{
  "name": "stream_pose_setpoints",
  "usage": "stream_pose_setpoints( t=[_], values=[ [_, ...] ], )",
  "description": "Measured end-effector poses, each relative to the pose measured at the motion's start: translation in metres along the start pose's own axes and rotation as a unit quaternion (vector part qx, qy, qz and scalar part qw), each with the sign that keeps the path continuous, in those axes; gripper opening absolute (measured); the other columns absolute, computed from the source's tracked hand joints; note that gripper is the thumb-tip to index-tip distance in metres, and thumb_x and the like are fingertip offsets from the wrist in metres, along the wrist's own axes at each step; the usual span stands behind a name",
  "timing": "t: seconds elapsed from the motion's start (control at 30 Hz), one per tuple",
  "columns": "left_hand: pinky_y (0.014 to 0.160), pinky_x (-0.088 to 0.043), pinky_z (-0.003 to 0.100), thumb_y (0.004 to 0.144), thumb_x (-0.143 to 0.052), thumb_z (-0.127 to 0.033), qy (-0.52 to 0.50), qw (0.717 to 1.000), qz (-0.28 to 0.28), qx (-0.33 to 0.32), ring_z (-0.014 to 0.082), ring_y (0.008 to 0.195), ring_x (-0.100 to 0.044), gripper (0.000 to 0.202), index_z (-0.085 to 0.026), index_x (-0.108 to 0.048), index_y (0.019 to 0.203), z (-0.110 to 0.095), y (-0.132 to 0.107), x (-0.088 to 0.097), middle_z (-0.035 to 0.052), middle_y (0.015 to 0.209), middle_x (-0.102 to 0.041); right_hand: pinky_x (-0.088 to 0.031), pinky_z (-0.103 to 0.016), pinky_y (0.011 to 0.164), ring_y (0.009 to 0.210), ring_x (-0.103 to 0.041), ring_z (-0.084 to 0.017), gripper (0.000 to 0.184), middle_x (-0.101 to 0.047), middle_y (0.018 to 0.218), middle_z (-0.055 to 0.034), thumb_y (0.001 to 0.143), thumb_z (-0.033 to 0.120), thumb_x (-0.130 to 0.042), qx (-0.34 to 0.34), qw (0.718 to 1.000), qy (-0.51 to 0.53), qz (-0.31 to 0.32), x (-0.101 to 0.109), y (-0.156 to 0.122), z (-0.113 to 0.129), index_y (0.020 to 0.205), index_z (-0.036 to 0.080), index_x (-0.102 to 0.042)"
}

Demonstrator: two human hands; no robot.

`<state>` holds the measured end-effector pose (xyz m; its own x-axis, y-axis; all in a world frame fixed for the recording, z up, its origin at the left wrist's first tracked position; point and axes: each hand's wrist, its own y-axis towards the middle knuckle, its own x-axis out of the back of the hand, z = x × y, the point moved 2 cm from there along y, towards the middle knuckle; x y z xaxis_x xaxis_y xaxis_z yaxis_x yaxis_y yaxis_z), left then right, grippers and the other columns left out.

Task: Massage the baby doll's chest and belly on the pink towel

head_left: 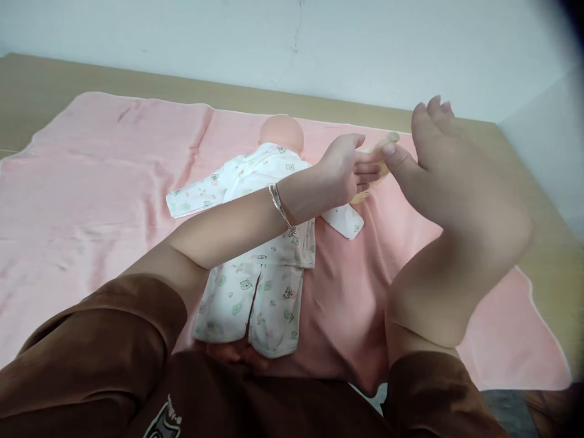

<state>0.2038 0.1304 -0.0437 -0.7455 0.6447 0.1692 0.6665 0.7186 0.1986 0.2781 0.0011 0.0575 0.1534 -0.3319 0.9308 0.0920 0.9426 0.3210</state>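
My left hand, with a silver bangle at the wrist, reaches right across a baby doll. Its fingers are stretched out, with the thumb raised. Over the blanket at the right, my right hand is lifted, its fingers pointing up and its thumb apart, toward the left fingertips. A pale yellow, see-through thing shows at the right thumb tip and behind the left fingers; its kind and whether it is gripped are unclear. The doll lies in a white printed top and matching trousers. My left forearm hides part of the top.
A pink blanket with wrinkles lies under the doll. It covers much of a wooden surface, which shows along the back and right. A pale wall with a crack rises behind.
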Motion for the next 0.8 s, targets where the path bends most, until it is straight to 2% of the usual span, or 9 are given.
stream_pose_setpoints(
  t=[0.07,0.13,0.2,0.3,0.5,0.57,0.63,0.73,0.8],
  values=[
    [0.094,-0.061,0.044,0.104,-0.014,-0.041,-0.214,0.959,0.059,0.175,0.0231,0.106,-0.071,0.054,-0.017,-0.062,0.097,-0.007,-0.006,-0.005,0.0117,0.097,-0.071,-0.039,-0.048,0.072,0.131,-0.036,-0.047,0.085,-0.028,0.153,-0.0113,0.090,0.044,0.002,-0.049,0.996,-0.040,0.062,-0.006,0.010,-0.006,0.057,-0.001,-0.062],
    [0.096,-0.060,0.043,0.103,-0.023,-0.048,-0.335,0.899,0.044,0.281,0.0237,0.107,-0.070,0.049,-0.018,-0.060,0.095,-0.014,-0.014,-0.006,0.0110,0.097,-0.070,-0.046,-0.041,0.075,0.133,-0.044,-0.041,0.084,-0.045,0.150,-0.0056,0.097,0.045,-0.002,-0.083,0.990,-0.029,0.111,-0.014,0.015,-0.011,0.066,0.004,-0.068],
    [0.096,-0.059,0.040,0.101,-0.031,-0.048,-0.373,0.876,0.009,0.305,0.0230,0.107,-0.070,0.041,-0.019,-0.058,0.093,-0.021,-0.019,-0.006,0.0083,0.093,-0.069,-0.054,-0.040,0.077,0.119,-0.063,-0.032,0.062,-0.071,0.122,-0.0073,0.104,0.049,-0.024,-0.106,0.984,-0.005,0.143,-0.020,0.016,-0.012,0.089,0.014,-0.073],
    [0.093,-0.058,0.035,0.098,-0.036,-0.048,-0.397,0.863,-0.013,0.312,0.0226,0.109,-0.069,0.038,-0.018,-0.057,0.090,-0.028,-0.021,-0.006,0.0061,0.088,-0.067,-0.055,-0.047,0.076,0.092,-0.069,-0.030,0.047,-0.072,0.086,-0.0075,0.103,0.052,-0.034,-0.124,0.983,-0.007,0.136,-0.019,0.014,-0.011,0.103,0.019,-0.068],
    [0.095,-0.057,0.036,0.096,-0.039,-0.046,-0.422,0.842,-0.018,0.335,0.0247,0.110,-0.069,0.041,-0.012,-0.061,0.100,-0.027,-0.027,-0.004,0.0127,0.102,-0.070,-0.051,-0.054,0.083,0.103,-0.063,-0.034,0.042,-0.068,0.086,-0.0089,0.099,0.053,-0.042,-0.143,0.987,0.008,0.077,-0.019,0.014,-0.015,0.109,0.021,-0.066],
    [0.094,-0.058,0.042,0.096,-0.039,-0.045,-0.410,0.854,0.000,0.320,0.0281,0.110,-0.069,0.042,-0.011,-0.062,0.104,-0.028,-0.038,0.001,0.0157,0.105,-0.070,-0.050,-0.058,0.088,0.114,-0.060,-0.037,0.043,-0.069,0.096,-0.0119,0.099,0.052,-0.042,-0.118,0.992,0.017,0.051,-0.021,0.015,-0.014,0.111,0.019,-0.066],
    [0.091,-0.060,0.048,0.096,-0.038,-0.043,-0.359,0.891,0.030,0.277,0.0310,0.106,-0.071,0.040,-0.013,-0.064,0.101,-0.032,-0.054,0.010,0.0165,0.102,-0.072,-0.047,-0.061,0.098,0.128,-0.053,-0.038,0.046,-0.066,0.120,-0.0162,0.101,0.051,-0.040,-0.073,0.997,0.019,0.022,-0.021,0.014,-0.007,0.118,0.016,-0.064],
    [0.087,-0.061,0.050,0.096,-0.041,-0.042,-0.267,0.944,0.076,0.179,0.0312,0.098,-0.072,0.038,-0.015,-0.067,0.092,-0.045,-0.083,0.024,0.0146,0.091,-0.073,-0.037,-0.059,0.113,0.146,-0.035,-0.036,0.055,-0.045,0.151,-0.0182,0.103,0.052,-0.035,0.033,0.998,0.044,0.006,-0.020,0.008,0.020,0.139,0.013,-0.052],
    [0.083,-0.062,0.049,0.097,-0.041,-0.042,-0.208,0.968,0.047,0.128,0.0306,0.094,-0.073,0.038,-0.016,-0.069,0.088,-0.054,-0.100,0.036,0.0123,0.085,-0.073,-0.028,-0.055,0.121,0.152,-0.025,-0.032,0.063,-0.033,0.160,-0.0162,0.104,0.055,-0.027,0.145,0.985,0.089,0.012,-0.022,0.001,0.045,0.149,0.013,-0.040]
  ],
)
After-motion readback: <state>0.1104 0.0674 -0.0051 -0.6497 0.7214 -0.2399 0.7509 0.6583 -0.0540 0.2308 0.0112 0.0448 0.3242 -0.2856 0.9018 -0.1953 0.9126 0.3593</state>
